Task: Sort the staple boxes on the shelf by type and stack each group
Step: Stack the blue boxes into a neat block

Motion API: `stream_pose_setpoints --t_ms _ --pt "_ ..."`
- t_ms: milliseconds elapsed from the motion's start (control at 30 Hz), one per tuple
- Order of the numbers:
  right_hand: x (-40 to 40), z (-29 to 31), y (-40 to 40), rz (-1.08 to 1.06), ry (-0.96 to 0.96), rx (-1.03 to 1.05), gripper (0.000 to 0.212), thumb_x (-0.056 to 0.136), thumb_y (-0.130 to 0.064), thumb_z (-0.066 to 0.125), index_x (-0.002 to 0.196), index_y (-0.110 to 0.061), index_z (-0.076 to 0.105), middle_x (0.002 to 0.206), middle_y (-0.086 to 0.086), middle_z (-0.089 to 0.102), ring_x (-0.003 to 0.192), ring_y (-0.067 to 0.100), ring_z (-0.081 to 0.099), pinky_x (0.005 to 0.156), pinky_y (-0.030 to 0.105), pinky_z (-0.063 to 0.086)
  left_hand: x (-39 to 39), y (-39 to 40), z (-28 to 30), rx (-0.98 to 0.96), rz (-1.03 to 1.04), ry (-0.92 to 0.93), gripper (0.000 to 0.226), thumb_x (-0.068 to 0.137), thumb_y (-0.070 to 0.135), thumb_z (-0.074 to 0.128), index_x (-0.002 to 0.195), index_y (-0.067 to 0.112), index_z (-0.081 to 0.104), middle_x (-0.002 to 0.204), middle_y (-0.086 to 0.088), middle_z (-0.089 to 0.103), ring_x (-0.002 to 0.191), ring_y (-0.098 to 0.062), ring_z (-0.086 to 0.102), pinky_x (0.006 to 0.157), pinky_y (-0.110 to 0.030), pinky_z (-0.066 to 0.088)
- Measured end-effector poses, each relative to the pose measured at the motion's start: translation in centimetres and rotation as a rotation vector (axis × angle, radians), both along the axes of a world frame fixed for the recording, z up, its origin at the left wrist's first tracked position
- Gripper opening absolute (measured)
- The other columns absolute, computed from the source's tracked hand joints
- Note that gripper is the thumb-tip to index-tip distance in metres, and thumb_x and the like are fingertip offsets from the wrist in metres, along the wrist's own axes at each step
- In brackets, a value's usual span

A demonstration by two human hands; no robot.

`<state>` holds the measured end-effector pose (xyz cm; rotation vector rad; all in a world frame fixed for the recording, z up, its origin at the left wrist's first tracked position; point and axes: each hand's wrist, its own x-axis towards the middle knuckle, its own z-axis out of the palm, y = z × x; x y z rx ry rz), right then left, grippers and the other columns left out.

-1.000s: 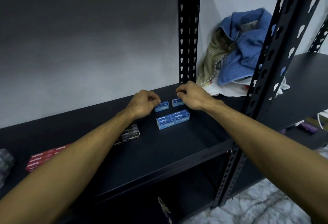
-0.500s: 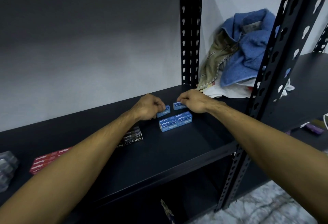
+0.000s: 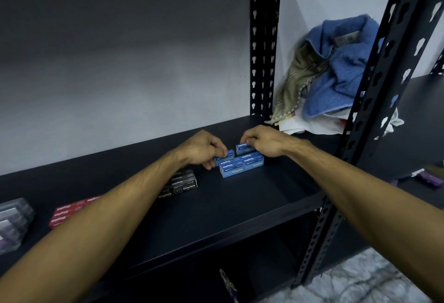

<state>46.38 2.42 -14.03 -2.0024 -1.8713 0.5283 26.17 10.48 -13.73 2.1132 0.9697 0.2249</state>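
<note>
Storage corner, black slotted-steel shelving (image 3: 263, 45) against a bare wall, staple boxes (image 3: 241, 167), heaped towels (image 3: 341, 79)

Head cam, looks fwd and down, close over shelf (image 3: 216, 218)

Wall: I see a plain grey wall (image 3: 120, 62) behind the shelf, dim at the top, paler lower down.
Shelf: a black board (image 3: 216, 211) on a slotted black metal rack.
Uprights: one post (image 3: 263, 38) at the back, another (image 3: 374, 101) nearer me on the right.
Cloths: a blue towel (image 3: 341, 67) heaped with a beige cloth (image 3: 295, 86) past the back post.
Floor: pale marbled tiles (image 3: 360, 283) at lower right.
</note>
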Motion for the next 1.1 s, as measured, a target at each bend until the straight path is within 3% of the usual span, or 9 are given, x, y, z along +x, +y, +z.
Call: stream_pose_setpoints --t_ms 500,867,933,1100 --pt "-1.0 1.0 -0.4 0.046 -0.035 -0.105 0.030 0.096 -0.010 0.043 0.091 -0.029 0.066 0.086 -0.016 0.061 0.085 0.006 0.056 0.074 0.026 0.040 -0.3 -0.3 -0.1 -0.099 -0.029 -0.041 0.011 0.092 0.011 0.066 0.100 0.009 0.072 0.083 -0.009 0.072 0.061 -0.015 0.065 0.059 -0.029 0.060" --pt "-1.2 1.1 -1.0 0.045 -0.049 -0.110 0.031 0.092 -0.009 0.044 0.089 -0.031 0.065 0.087 -0.017 0.061 0.088 0.007 0.057 0.073 0.025 0.039 -0.4 -0.6 -0.2 -0.112 -0.060 -0.048 0.017 0.096 0.009 0.059 0.107 0.004 0.071 0.085 -0.014 0.071 0.063 -0.017 0.064 0.058 -0.028 0.059" --pt "-1.3 1.2 -1.2 0.043 -0.039 -0.116 0.028 0.091 -0.011 0.045 0.089 -0.029 0.067 0.087 -0.015 0.063 0.088 0.008 0.058 0.070 0.024 0.041 -0.5 -0.7 -0.1 -0.119 -0.066 -0.046 0.021 0.098 0.014 0.055 0.108 0.004 0.071 0.087 -0.016 0.070 0.065 -0.018 0.063 0.059 -0.029 0.059" --pt "-1.6 2.3 -2.2 0.049 0.003 -0.184 0.028 0.082 -0.027 0.055 0.107 -0.029 0.068 0.105 -0.009 0.065 0.095 0.011 0.059 0.084 0.033 0.047 -0.9 -1.2 0.6 -0.140 -0.096 -0.026 0.033 0.097 0.039 0.057 0.104 0.012 0.073 0.090 -0.011 0.072 0.071 -0.019 0.064 0.070 -0.037 0.060"
